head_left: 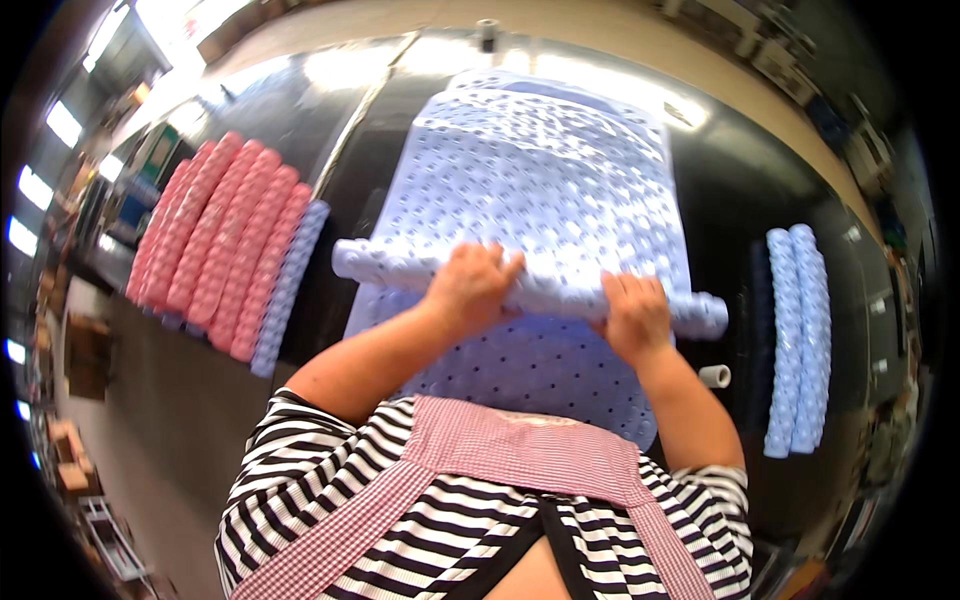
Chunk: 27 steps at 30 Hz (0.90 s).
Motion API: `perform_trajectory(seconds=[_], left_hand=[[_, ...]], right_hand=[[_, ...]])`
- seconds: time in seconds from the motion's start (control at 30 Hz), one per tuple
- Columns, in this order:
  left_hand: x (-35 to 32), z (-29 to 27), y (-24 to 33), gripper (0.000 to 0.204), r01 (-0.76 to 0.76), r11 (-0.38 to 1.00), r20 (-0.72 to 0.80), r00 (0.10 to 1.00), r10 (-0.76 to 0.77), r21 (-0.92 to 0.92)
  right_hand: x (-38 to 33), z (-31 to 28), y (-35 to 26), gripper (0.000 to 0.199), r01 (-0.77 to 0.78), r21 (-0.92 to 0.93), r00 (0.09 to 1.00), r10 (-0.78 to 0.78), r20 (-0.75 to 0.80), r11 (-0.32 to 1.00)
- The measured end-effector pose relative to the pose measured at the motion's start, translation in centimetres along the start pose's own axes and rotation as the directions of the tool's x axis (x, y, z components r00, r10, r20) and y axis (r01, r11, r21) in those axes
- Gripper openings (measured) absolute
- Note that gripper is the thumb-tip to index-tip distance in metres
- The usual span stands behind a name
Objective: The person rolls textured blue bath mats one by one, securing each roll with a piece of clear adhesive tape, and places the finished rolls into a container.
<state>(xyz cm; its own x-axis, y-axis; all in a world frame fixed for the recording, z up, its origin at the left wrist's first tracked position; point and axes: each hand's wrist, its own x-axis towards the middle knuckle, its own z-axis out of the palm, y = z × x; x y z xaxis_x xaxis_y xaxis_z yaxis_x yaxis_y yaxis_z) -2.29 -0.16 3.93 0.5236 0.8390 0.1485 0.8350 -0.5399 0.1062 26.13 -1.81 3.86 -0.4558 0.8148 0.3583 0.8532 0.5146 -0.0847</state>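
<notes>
A pale blue perforated rubber mat (545,170) lies flat on a glossy black table (730,200), with another blue mat (520,365) beneath it near me. Across it lies a mat rolled into a tube (400,268). My left hand (472,288) presses down on the roll near its middle, fingers curled over it. My right hand (633,315) grips the roll further right, close to its right end (705,315).
Several pink rolled mats (215,240) and one blue roll (288,285) lie side by side at the left. Two blue rolls (798,335) lie at the right. A small white tube (715,376) sits by my right forearm. A cylinder (487,32) stands at the far edge.
</notes>
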Motion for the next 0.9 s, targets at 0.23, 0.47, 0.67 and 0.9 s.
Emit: perform_trajectory(seconds=[0.23,0.47,0.67,0.9], left_hand=[[-10.5,5.2,4.2,0.08,0.047,0.977,0.217,0.976,-0.001,-0.208],[-8.2,6.9,5.2,0.073,-0.124,0.949,-0.106,0.99,0.097,-0.291],[5.6,5.3,0.2,0.056,0.028,0.982,0.23,0.973,0.016,-0.186],[9.9,7.2,-1.7,0.03,0.064,0.973,-0.007,0.998,-0.068,-0.223]], right_hand=[[-10.1,3.7,-4.9,0.058,-0.064,0.133,0.989,0.045,0.143,0.989],[-5.2,4.3,-0.8,0.071,-0.091,0.374,0.98,0.016,0.2,0.923],[-1.3,4.1,-2.0,0.044,-0.177,0.354,0.984,0.163,0.072,0.918],[-1.9,7.7,-3.2,0.07,-0.103,0.161,0.994,0.109,-0.028,0.982]])
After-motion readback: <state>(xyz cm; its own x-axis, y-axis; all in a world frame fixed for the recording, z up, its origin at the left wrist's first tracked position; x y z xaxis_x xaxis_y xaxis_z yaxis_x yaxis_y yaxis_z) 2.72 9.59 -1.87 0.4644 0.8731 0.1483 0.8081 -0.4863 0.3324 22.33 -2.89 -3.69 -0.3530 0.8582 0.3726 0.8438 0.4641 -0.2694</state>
